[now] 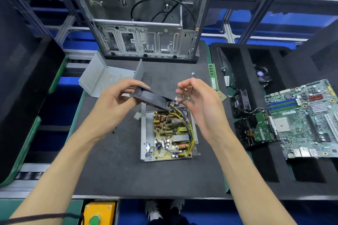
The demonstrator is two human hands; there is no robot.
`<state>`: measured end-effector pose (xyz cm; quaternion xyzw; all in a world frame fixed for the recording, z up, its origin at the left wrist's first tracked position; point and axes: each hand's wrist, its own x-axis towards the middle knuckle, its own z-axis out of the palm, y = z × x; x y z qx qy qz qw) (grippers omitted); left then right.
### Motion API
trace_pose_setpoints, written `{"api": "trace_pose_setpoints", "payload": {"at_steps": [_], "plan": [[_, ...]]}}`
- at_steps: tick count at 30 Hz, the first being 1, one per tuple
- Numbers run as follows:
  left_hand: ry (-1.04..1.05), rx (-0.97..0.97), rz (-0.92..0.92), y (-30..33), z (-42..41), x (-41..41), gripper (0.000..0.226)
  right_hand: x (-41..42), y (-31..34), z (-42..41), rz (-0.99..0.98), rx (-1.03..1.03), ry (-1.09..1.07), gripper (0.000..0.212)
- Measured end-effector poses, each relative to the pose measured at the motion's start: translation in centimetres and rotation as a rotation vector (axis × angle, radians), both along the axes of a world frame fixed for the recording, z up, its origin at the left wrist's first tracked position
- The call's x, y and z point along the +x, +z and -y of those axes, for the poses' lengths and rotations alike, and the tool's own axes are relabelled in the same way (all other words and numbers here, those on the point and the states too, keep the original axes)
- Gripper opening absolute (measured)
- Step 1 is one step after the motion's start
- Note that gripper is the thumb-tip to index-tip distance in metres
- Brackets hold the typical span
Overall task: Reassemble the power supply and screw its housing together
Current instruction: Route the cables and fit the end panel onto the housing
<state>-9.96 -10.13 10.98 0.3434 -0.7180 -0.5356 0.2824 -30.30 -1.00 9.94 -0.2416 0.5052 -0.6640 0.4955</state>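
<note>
Holding the black fan clamped in the left hand, right hand pinches its wires at twelve o'clock above the open power supply.

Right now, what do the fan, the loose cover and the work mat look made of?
Fan: black moulded plastic, slight sheen. Loose cover: bent sheet metal, dull grey, sharp folds. Work mat: likely dark foam or rubber, matte and grainy.
</note>
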Motion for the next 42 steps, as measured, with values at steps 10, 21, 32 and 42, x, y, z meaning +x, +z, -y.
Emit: {"api": "trace_pose_setpoints", "payload": {"at_steps": [10,21,32,42], "plan": [[-0.163,-0.081,-0.04,1.3,0.1,0.5,0.042,-0.1,-0.9,-1.1,-0.182,0.099,0.214,0.023],[-0.183,0.069,0.028,0.9,-0.4,0.8,0.058,0.3,-1.4,-1.6,-0.113,-0.083,0.259,0.024],[-0.126,-0.139,-0.006,2.1,0.3,0.8,0.053,1.5,-1.2,-1.6,-0.02,-0.321,0.307,0.024],[0.004,-0.135,-0.021,0.9,0.8,1.8,0.037,-0.1,-0.7,-1.2,-0.268,-0.115,-0.035,0.018]]}}
